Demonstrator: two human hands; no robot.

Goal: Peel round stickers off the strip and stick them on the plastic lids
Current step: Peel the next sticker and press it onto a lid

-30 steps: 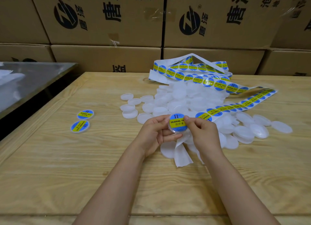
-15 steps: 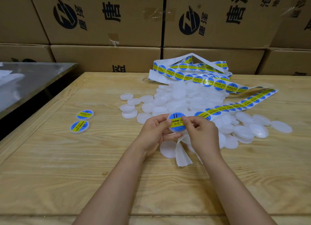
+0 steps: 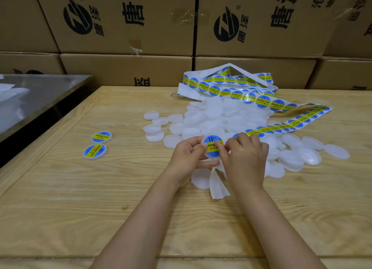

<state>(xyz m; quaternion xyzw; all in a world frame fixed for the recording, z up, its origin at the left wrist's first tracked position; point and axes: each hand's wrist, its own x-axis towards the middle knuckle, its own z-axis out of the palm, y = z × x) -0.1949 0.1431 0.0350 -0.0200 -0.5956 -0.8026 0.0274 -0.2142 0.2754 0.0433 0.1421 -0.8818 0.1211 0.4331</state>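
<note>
Lid [image 3: 205, 141] in your hands judged very light, thin moulded plastic: stiffish but flexes, slick face. Take it by the rim, not the face. Sticker [image 3: 211, 148] is paper-thin, floppy and tacky underneath, so it probably creases or grabs crooked. Handle it by the edge, smooth from the middle out.

Looks: lid round, milky-translucent white. Sticker round, blue with a yellow band, "II" on top, partly readable "SOLDERING" text.

Where: held just above the wooden table [image 3: 80, 208], centre, at the near edge of the loose lid pile [image 3: 221, 115].

Grip: your left hand [image 3: 187, 158] is curled round the lid's left rim, holding it face-up towards you. Your right hand [image 3: 245, 160] is narrow, fingertips pinched onto the sticker's right edge against the lid.

Sticker strip [image 3: 281, 125] runs far-right over the pile; its bare backing tail [image 3: 218, 186] hangs below your hands. Two finished lids [image 3: 101, 137] lie well apart on the left. Cardboard boxes [image 3: 120, 17] stacked at the far side.
</note>
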